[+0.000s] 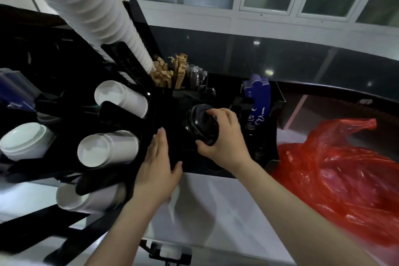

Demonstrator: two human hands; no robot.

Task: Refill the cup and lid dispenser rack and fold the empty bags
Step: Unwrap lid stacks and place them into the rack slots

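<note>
Black dispenser rack (127, 65) stands left, white cup stacks (121, 97) lying in its tubes; a black lid stack (199, 124) sits tilted in the organiser; red bag (336, 170) lies crumpled right

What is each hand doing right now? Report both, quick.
Left hand: open, fingers straight, flat against the black rack.
Right hand: closed, holding the black lid stack.

White cups (112, 149) are showing pale against the black rack (121, 67). Black lids (199, 125) are gleaming glossy. A red bag (336, 170) is glowing translucent. Blue sleeves (258, 95) are carrying white lettering, and brown packets (166, 71) are standing beside dark straws (196, 76).
</note>
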